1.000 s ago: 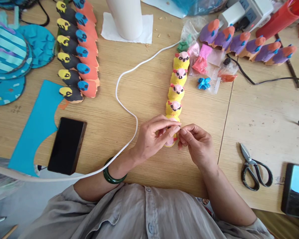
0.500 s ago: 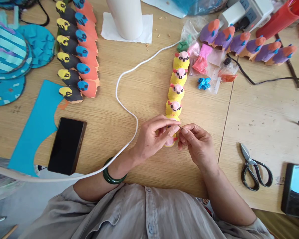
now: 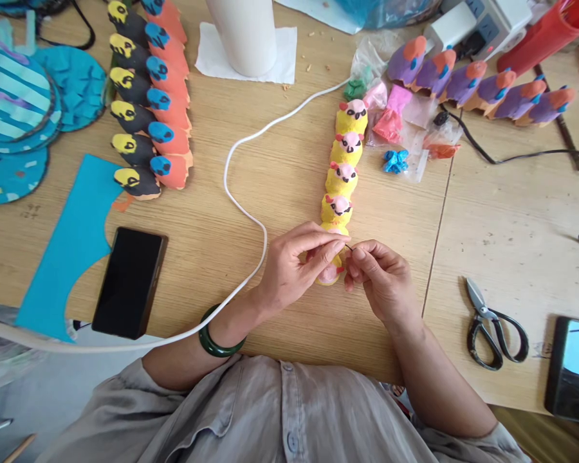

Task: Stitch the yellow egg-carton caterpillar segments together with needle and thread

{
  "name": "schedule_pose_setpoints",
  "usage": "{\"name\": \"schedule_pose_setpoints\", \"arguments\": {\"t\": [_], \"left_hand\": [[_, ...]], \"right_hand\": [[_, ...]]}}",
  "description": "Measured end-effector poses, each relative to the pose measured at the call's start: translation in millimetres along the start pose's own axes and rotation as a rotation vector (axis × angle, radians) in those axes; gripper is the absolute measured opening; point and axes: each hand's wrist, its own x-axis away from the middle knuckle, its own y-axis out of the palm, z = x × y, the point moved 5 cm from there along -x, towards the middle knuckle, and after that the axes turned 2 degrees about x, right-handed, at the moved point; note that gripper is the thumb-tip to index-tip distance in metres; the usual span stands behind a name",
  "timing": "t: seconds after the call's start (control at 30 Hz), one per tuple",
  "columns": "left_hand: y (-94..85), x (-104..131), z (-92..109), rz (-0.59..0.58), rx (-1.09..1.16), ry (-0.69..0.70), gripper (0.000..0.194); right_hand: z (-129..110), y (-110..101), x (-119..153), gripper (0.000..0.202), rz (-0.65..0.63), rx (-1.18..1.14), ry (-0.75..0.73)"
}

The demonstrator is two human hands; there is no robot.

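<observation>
A thin black strand (image 3: 349,247) spans the small gap between my two hands. My left hand (image 3: 294,263) pinches one end between thumb and fingertips, and my right hand (image 3: 379,273) pinches the other with thumb and forefinger. Directly beneath the hands lies the near end of a row of yellow clay figures (image 3: 343,181) with pink faces, red ears and dark eye marks. My left fingers cover part of the nearer figures. Black pieces mark the eyes of the farther ones.
Small bags of coloured clay (image 3: 390,122) lie beyond the row. Scissors (image 3: 487,325) rest at the right, a black phone (image 3: 130,283) at the left. A white cable (image 3: 226,173) crosses the table and my left forearm. Other painted rows (image 3: 174,122) and a white cylinder (image 3: 244,38) stand farther back.
My left thumb has drawn slightly back, and a little more of the black strand shows between the hands. Everything else looks the same.
</observation>
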Motion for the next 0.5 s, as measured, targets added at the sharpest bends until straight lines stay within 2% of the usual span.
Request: {"name": "schedule_pose_setpoints", "arguments": {"t": [0.2, 0.5], "left_hand": [[-1.0, 0.1, 0.0, 0.017, 0.001, -0.005, 0.013], [2.4, 0.4, -0.9, -0.023, 0.022, 0.019, 0.014]], "right_hand": [[0.3, -0.9, 0.5, 0.026, 0.009, -0.006, 0.0], [-0.4, 1.2, -0.1, 0.026, -0.004, -0.003, -0.002]]}}
